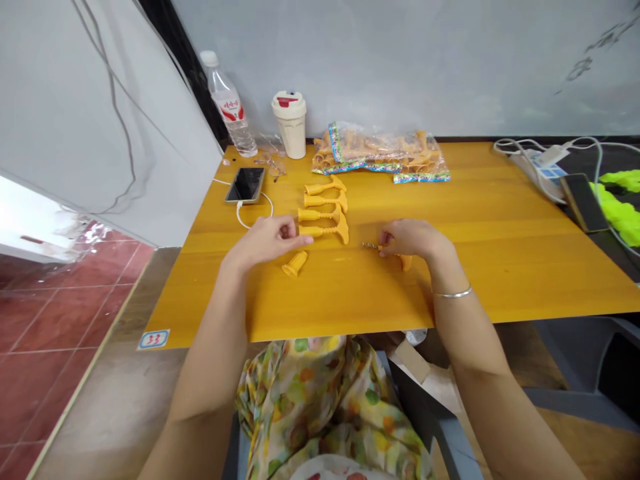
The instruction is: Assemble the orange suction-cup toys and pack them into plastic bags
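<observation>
My left hand (267, 239) is at the sleeve end of the nearest yellow corkscrew (333, 230) in a short column, its thumb along the sleeve and its other fingers curled behind. This corkscrew lies flat, T-handle to the right. Just below that hand, a loose yellow sleeve (295, 264) rests on the table. My right hand (407, 239) is closed on another corkscrew (406, 262), whose bare metal spiral points left and whose yellow handle shows under the palm. Beyond my left hand lie more yellow corkscrews (327, 201), side by side with sleeves on.
Plastic bags of corkscrews (380, 157) lie at the table's back edge. At back left stand a water bottle (230, 110) and a lidded cup (291, 130), near a phone (245, 185) on a cable. To the right are a power strip (537, 167) and another phone (584, 202).
</observation>
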`<state>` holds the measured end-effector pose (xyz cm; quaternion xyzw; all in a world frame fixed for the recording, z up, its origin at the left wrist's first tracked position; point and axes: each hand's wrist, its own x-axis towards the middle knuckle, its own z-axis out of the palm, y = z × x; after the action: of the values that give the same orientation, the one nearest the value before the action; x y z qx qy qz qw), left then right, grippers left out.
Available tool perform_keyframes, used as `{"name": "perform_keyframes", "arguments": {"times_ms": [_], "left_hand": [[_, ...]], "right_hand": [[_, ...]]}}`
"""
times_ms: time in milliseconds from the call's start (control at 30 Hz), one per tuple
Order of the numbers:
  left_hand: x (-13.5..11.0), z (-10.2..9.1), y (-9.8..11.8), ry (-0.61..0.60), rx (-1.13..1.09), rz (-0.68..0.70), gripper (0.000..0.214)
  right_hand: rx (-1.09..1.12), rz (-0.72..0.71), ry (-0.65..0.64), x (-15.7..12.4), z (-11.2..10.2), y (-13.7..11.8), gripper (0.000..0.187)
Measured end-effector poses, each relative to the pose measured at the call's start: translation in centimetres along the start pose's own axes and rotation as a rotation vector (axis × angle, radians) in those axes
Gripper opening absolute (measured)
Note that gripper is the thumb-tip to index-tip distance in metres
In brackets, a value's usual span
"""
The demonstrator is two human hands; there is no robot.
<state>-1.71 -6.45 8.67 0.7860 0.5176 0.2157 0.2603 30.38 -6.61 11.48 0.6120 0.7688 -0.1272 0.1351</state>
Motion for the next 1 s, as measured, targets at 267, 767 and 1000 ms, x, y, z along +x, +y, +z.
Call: {"name": "perform_keyframes", "arguments": {"times_ms": [267, 767, 1000], "left_hand": [[-0.5, -0.2, 0.5, -0.347, -0.13, -0.061, 0.032], [1.2, 2.8, 0.6, 0.196, -0.152, 0.178, 0.03], [1.1, 2.9, 0.2, 0.203, -0.16, 0.082, 0.041]], "right_hand": [[0.121, -0.186, 0.209, -0.2, 0.0, -0.4, 0.025], [-0.106, -0.425, 0.858, 1.8, 2.7, -4.0, 0.029], [-0.116, -0.364, 0.903, 2.0, 3.1, -3.9, 0.027]]}}
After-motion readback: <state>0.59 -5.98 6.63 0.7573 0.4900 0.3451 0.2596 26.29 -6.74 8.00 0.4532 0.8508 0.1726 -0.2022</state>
